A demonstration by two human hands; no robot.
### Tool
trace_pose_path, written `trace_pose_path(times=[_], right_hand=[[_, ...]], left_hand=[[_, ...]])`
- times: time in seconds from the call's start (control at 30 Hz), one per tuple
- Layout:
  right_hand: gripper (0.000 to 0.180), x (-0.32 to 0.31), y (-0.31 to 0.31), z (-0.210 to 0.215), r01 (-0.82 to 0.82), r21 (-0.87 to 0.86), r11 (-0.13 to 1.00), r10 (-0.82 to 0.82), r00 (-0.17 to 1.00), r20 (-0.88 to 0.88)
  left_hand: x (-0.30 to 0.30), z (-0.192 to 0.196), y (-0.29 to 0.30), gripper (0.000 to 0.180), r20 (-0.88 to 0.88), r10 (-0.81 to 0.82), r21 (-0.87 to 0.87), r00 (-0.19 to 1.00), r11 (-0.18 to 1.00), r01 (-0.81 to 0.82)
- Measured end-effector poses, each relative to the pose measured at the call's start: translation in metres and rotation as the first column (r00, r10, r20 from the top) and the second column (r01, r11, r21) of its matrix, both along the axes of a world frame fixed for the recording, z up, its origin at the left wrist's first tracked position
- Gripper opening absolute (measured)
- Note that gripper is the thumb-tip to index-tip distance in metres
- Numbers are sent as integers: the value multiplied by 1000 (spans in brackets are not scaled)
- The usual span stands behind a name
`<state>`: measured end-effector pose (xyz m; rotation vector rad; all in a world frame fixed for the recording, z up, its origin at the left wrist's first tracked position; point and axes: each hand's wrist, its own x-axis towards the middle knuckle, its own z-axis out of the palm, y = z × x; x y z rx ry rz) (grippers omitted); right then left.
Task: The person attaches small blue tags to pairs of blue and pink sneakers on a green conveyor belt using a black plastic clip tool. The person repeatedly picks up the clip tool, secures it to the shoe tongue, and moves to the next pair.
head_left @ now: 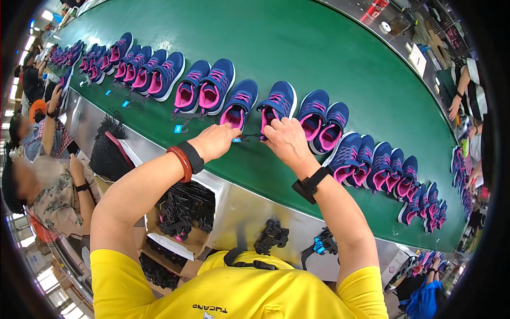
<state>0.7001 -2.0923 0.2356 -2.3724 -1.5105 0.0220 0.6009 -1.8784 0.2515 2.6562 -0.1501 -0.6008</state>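
- Black hanger (pixel 248 137) between left hand (pixel 213 141) and right hand (pixel 287 140); likely best worked with light, even pinches, heels level, so it doesn't twist.
- Steady left shoe (pixel 241 100) and right shoe (pixel 278 100) from behind; avoid crushing the soft collars.
- Fingers: both sets drawn nearly together at the heels, seemingly pinching the rims; whether they catch the hanger too, cannot tell.
- Both shoes on green bench (pixel 297 42), extending from fingers between twelve and one o'clock; hanger about four o'clock from left fingertips.

Bright panels (pixel 49 280), prob. windows, lie L of tbl (pixel 308 48).
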Motion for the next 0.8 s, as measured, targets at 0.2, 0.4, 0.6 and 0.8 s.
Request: trace_pose_path(times=[0.2, 0.4, 0.6, 0.8], right_hand=[[20, 2, -6, -7, 70, 5, 998, -70, 993, -100], [36, -16, -62, 20, 188, 276, 943, -87, 936, -341], [9, -84, -201, 54, 459, 47, 887, -354, 744, -567], [37, -155, -311, 67, 609, -281, 741, -670, 647, -364]], left_hand=[[1, 18, -10, 48, 93, 23, -264, 995, 964, 3], [2, 31, -20, 70, 119, -159, 166, 980, 976, 138], [33, 33, -87, 31, 440, -192, -73, 877, 966, 249], [67, -17, -139, 23, 422, -141, 0, 895, 988, 156]])
